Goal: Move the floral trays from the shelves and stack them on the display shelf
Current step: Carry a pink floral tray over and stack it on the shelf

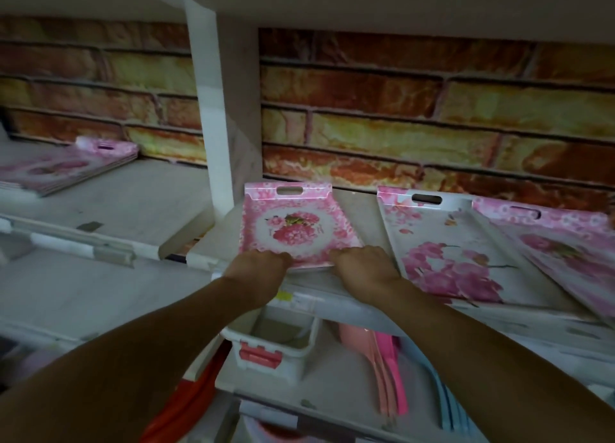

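A small pink floral tray [293, 224] lies on the right shelf [361, 209], its cut-out handle toward the brick wall. My left hand [258, 268] grips its near edge at the left, and my right hand [364, 264] grips the same edge at the right. To the right lies a larger white tray with pink blossoms [456, 256], and a pink tray [565, 243] overlaps its right side. On the left shelf [133, 196] rests a stack of pink floral trays [66, 168].
A white upright post [218, 116] divides the two shelves, with a brick-pattern wall [416, 110] behind. Below sit a white box with a red latch [269, 346], pink and blue flat plastic items [392, 372] and an orange item [186, 406].
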